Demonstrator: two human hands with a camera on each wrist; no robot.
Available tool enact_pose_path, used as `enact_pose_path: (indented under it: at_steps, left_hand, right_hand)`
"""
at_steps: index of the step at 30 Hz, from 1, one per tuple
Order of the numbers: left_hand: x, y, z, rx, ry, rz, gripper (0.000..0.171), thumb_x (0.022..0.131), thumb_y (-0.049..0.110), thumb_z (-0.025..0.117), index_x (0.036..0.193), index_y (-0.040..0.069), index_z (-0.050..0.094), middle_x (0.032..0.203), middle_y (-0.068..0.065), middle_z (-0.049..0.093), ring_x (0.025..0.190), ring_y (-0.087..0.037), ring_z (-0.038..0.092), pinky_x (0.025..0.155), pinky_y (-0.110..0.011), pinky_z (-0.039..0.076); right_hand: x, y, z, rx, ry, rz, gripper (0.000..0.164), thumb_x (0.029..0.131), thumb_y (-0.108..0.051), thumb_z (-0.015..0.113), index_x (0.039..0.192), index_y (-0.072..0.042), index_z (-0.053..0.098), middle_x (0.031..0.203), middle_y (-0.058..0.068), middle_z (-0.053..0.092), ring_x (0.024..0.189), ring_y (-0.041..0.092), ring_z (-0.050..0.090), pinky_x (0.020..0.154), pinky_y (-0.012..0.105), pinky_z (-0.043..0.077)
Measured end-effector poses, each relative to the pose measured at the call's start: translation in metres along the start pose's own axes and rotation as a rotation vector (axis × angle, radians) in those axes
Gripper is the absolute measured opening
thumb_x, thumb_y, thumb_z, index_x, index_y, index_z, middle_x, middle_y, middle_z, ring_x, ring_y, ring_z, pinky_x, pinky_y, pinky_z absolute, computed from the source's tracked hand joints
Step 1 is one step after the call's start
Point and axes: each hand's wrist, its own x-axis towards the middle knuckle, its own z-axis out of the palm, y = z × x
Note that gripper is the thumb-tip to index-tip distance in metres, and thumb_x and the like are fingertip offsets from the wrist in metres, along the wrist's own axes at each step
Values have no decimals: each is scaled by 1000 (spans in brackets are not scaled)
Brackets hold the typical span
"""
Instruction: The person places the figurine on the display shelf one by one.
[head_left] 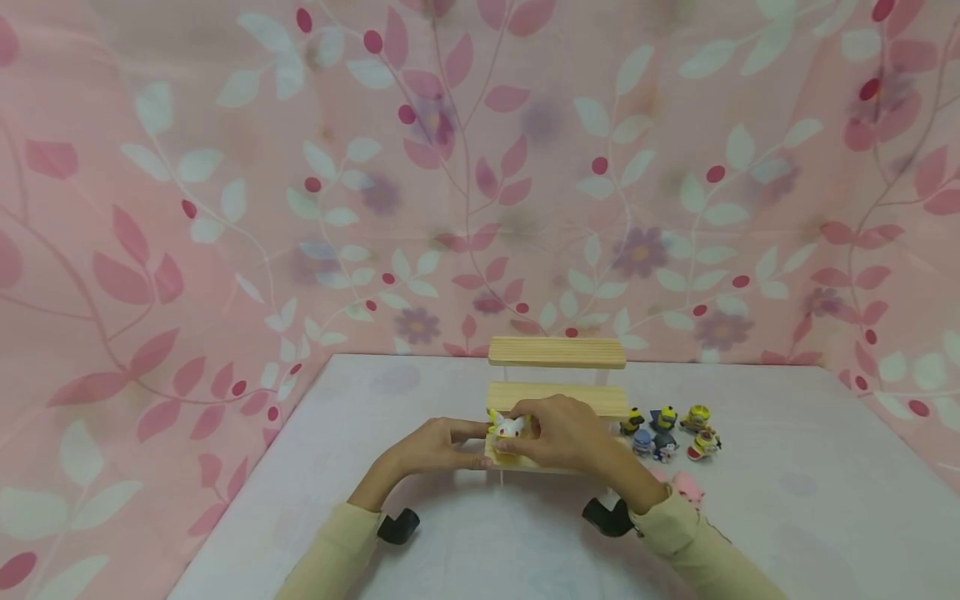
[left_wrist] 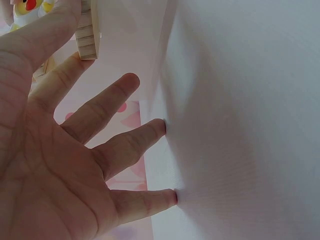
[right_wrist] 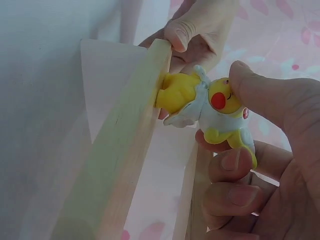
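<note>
My right hand (head_left: 566,432) pinches a small yellow character figurine (right_wrist: 220,102) with a white hood and red cheeks, thumb on its head and fingers behind. Its yellow feet touch the lowest board (right_wrist: 120,145) of a tiered wooden display shelf (head_left: 557,353), near the left end. At that end, my left hand (head_left: 427,446) holds the board between thumb and index finger. The left wrist view shows the other fingers of this hand (left_wrist: 65,155) spread apart, two tips at the white tabletop. There the figurine (left_wrist: 30,12) is mostly cut off.
Several small figurines (head_left: 664,419), yellow, blue and dark, stand right of the shelf. Pink figurines (head_left: 687,487) lie nearer, partly behind the right forearm. The white tabletop (head_left: 450,542) meets a pink floral cloth (head_left: 465,167) at the back and sides. Clear side panels (right_wrist: 112,75) support the boards.
</note>
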Motion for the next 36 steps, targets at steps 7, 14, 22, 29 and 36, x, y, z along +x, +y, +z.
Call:
enact_pose_path:
  at_steps: [7, 14, 22, 29, 36]
  left_hand:
    - [0, 1, 0, -2, -2, -2, 57, 84, 47, 76, 135, 24, 63, 134, 13, 59, 129, -15, 50, 103, -45, 42]
    - [1, 0, 1, -10, -8, 12, 56, 85, 46, 76, 135, 23, 63, 135, 12, 58, 130, -16, 50, 104, -46, 41]
    - [1, 1, -1, 1, -2, 21, 57, 85, 46, 76, 135, 23, 63, 135, 12, 58, 130, -16, 49, 104, -46, 41]
    - [0, 0, -1, 1, -4, 6, 57, 84, 47, 76, 135, 24, 63, 135, 13, 58, 130, -16, 49, 104, -45, 41]
    - [0, -1, -1, 7, 2, 2, 57, 84, 48, 77, 133, 23, 64, 135, 11, 59, 130, -17, 50, 104, -44, 41]
  right_hand:
    - [0, 1, 0, -5, 9, 2, 45, 80, -56, 76, 114, -25, 74, 61, -19, 47, 54, 2, 44, 49, 24, 36]
    - [-3, 1, -2, -13, 20, -7, 43, 80, -57, 76, 112, -28, 73, 60, -19, 47, 52, 1, 42, 48, 23, 35]
    - [-10, 3, -15, -24, 49, -7, 38, 83, -51, 76, 112, -28, 70, 59, -17, 45, 51, 2, 39, 46, 23, 31]
    - [-21, 8, -27, -25, 68, -4, 43, 83, -51, 76, 116, -24, 69, 60, -17, 45, 49, 2, 40, 44, 24, 32]
    - [-33, 14, -34, -71, 60, 41, 42, 84, -50, 75, 116, -25, 69, 61, -18, 43, 52, 2, 38, 48, 24, 32]
